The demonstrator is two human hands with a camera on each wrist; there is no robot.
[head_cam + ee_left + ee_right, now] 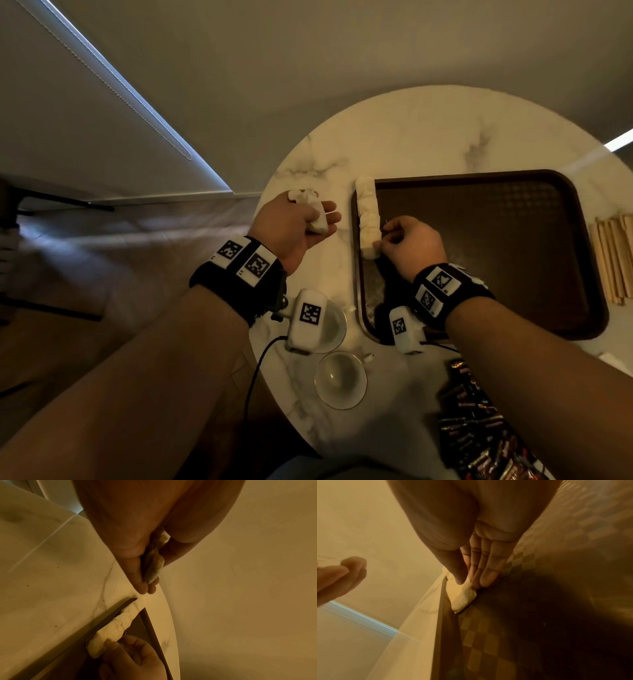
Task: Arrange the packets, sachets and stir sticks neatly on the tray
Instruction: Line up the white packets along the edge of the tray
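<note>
From the head view, we are partway through laying white sachets in a row (367,216) along the left edge of the brown tray (513,246). Our right hand (412,245) pinches the nearest sachet there, while our left hand (296,222) holds a few spare sachets (317,219) in curled fingers over the marble table (411,137). Stir sticks (613,257) lie right of the tray, and the dark packets (479,428) sit near us, all waiting.

The left wrist view confirms the bundle gripped between thumb and fingers.

The right wrist view, rather blurred, seems to show the thumb and fingertips (485,577) nipping the end sachet (464,599). Next, we judge, comes squaring it up, then passing over another.
</note>
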